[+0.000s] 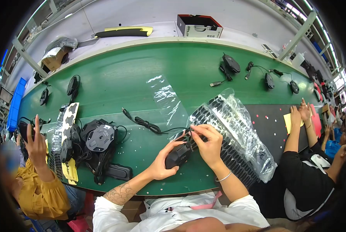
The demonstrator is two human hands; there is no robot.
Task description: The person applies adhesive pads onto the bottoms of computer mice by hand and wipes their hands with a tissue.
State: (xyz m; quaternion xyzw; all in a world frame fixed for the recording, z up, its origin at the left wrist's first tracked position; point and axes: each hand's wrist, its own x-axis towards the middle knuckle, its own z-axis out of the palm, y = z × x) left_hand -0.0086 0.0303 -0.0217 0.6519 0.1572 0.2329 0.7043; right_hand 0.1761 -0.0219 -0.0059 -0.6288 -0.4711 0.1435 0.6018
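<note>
A black computer mouse [178, 156] is in my left hand [163, 160], whose fingers and thumb wrap its sides. My right hand [209, 143] is closed in a pinch at the front of the mouse, on its thin black cable [177, 128]. From there the cable runs left to a tied bundle [148, 125] with its plug end on the green table. Behind my hands lies a clear plastic bag [166, 98]. To the right of my right hand are black sheets with rows of cutouts [229, 145], partly under crumpled clear plastic [250, 135].
Several mice with cables are piled at left, around an upturned mouse [99, 137] and a patterned strip [69, 131]. More mice [231, 63] lie along the far side. An open box [199, 31] stands on the back shelf. Co-workers sit on both sides, one in a yellow sleeve [41, 193].
</note>
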